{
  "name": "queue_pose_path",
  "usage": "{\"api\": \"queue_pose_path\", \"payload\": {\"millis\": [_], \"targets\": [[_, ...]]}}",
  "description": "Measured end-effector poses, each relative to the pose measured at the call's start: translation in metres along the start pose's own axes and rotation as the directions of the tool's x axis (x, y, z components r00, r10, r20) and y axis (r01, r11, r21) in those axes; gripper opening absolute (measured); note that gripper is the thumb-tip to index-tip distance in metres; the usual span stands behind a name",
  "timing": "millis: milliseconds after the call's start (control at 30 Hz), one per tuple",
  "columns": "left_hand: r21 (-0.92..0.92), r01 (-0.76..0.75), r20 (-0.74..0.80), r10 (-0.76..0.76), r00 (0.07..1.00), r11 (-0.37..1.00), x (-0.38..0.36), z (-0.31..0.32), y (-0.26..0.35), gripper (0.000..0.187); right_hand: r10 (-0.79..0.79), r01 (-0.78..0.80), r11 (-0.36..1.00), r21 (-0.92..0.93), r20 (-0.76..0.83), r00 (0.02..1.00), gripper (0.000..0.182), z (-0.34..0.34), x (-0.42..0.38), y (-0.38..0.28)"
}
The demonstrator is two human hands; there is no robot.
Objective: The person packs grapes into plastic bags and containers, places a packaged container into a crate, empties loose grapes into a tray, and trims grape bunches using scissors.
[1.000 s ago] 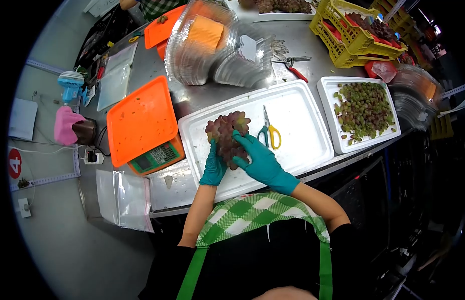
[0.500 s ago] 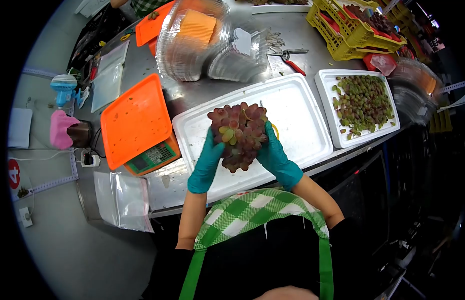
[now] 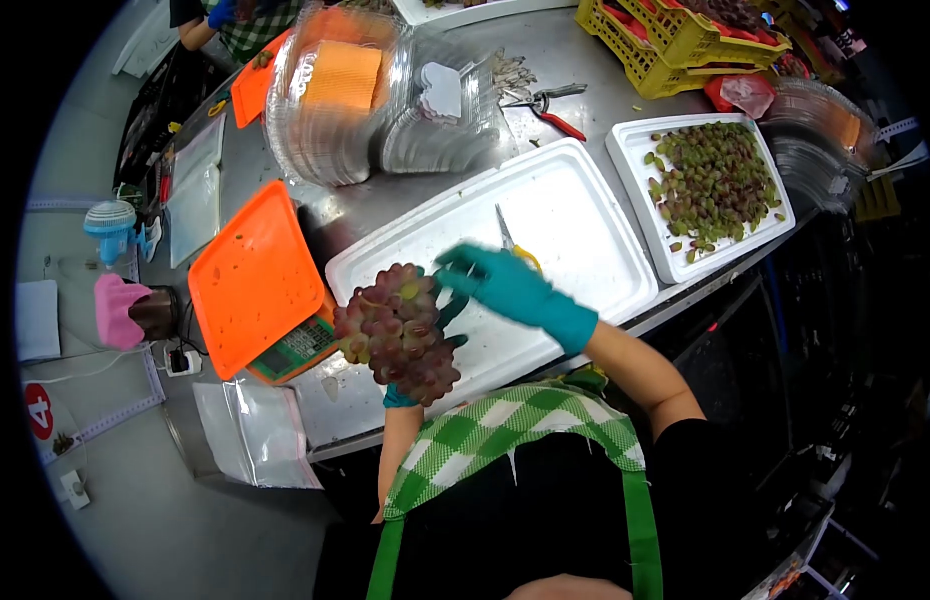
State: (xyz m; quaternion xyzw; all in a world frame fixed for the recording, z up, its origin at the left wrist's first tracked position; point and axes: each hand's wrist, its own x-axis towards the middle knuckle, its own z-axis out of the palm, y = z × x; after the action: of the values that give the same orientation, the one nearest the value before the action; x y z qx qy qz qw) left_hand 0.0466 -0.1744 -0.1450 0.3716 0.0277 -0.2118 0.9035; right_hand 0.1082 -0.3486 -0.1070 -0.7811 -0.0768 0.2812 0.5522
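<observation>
A bunch of reddish-purple grapes [image 3: 400, 335] rests on my gloved left hand [image 3: 452, 312], which is mostly hidden under it; some fingers show at its right side. Just right of the bunch, my right hand [image 3: 505, 287] in a teal glove hovers over the white tray [image 3: 595, 285], holding nothing, its fingers apart and slightly blurred. Inside that tray lie scissors [image 3: 523, 254] with yellow handles, close behind the right hand. To the left of the grapes stands a scale with an orange pan [image 3: 260, 285].
Loose grapes [image 3: 713, 185] fill a second white tray on the right. Stacked clear plastic containers [image 3: 385, 110] and red-handled pruning shears [image 3: 560, 122] are at the back. Yellow crates [image 3: 665, 70] stand back right. Plastic bags [image 3: 247, 430] lie front left. Another person [image 3: 250, 25] is at upper left.
The grape bunch has moved left and down with my left hand and turned. My right hand has let go of it and opened. The scissors in the tray show more fully.
</observation>
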Motion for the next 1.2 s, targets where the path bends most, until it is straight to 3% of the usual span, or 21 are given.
{"api": "queue_pose_path", "payload": {"millis": [67,133,200,267,333,467,500,600,633,733,767,867,900,1000,1067,1133,1200], "targets": [[-0.019,0.014,0.036,-0.013,0.999,1.000,0.005,-0.007,0.004,0.057,-0.120,0.101,0.992,-0.076,-0.316,0.941,0.053,-0.036,0.022,0.018],[-0.053,0.026,0.025,-0.024,0.999,0.998,0.009,-0.018,0.011,0.056,-0.297,0.125,0.944,-0.305,-0.620,0.726,0.066,-0.089,0.072,0.076],[-0.076,0.045,0.008,-0.044,0.999,0.996,0.012,-0.028,0.015,0.056,-0.390,0.036,0.863,-0.503,-0.620,0.680,0.078,-0.154,0.103,0.106],[-0.094,0.067,-0.004,-0.068,0.998,0.993,0.015,-0.033,0.017,0.056,-0.271,-0.182,0.830,-0.527,-0.667,0.694,0.098,-0.204,0.132,0.130],[-0.123,0.090,-0.013,-0.092,0.996,0.988,0.019,-0.033,0.020,0.056,-0.053,-0.425,0.672,-0.606,-0.612,0.789,0.112,-0.231,0.146,0.126],[-0.188,0.120,-0.041,-0.129,0.991,0.975,0.037,-0.030,0.019,0.055,0.094,-0.464,0.294,-0.836,-0.458,0.884,0.125,-0.267,0.174,0.130],[-0.206,0.122,-0.044,-0.134,0.990,0.971,0.043,-0.029,0.018,0.055,0.086,-0.431,0.262,-0.863,-0.424,0.902,0.124,-0.271,0.175,0.132],[-0.252,0.138,-0.048,-0.154,0.987,0.958,0.060,-0.024,0.015,0.055,0.115,-0.379,0.290,-0.879,-0.361,0.925,0.115,-0.278,0.176,0.122],[-0.263,0.141,-0.047,-0.159,0.986,0.954,0.064,-0.023,0.014,0.055,0.032,-0.341,0.314,-0.886,-0.350,0.936,0.099,-0.278,0.173,0.117],[-0.288,0.146,-0.048,-0.166,0.985,0.946,0.073,-0.019,0.010,0.054,0.116,-0.381,0.291,-0.878,-0.363,0.925,0.084,-0.284,0.178,0.118],[-0.294,0.145,-0.047,-0.165,0.985,0.945,0.074,-0.019,0.009,0.054,0.003,-0.362,0.248,-0.899,-0.373,0.928,0.063,-0.283,0.173,0.116],[-0.315,0.130,-0.058,-0.155,0.986,0.940,0.076,-0.020,0.010,0.054,-0.146,-0.546,0.212,-0.810,-0.579,0.802,0.050,-0.285,0.162,0.097],[-0.320,0.122,-0.064,-0.150,0.987,0.940,0.076,-0.021,0.011,0.054,-0.134,-0.566,0.245,-0.787,-0.606,0.784,0.039,-0.285,0.145,0.082],[-0.337,0.105,-0.072,-0.136,0.988,0.936,0.075,-0.023,0.013,0.054,-0.200,-0.527,0.444,-0.725,-0.653,0.730,0.037,-0.279,0.100,0.074],[-0.345,0.101,-0.065,-0.132,0.989,0.933,0.075,-0.025,0.012,0.054,-0.190,-0.303,0.677,-0.671,-0.557,0.808,0.034,-0.251,0.062,0.060],[-0.349,0.105,-0.057,-0.133,0.989,0.931,0.075,-0.026,0.012,0.054,-0.066,-0.216,0.784,-0.583,-0.424,0.903,0.035,-0.196,0.015,0.008],[-0.358,0.111,-0.049,-0.137,0.989,0.927,0.074,-0.027,0.009,0.054,-0.004,-0.090,0.823,-0.560,-0.165,0.986,0.032,-0.157,-0.015,-0.024]]}}
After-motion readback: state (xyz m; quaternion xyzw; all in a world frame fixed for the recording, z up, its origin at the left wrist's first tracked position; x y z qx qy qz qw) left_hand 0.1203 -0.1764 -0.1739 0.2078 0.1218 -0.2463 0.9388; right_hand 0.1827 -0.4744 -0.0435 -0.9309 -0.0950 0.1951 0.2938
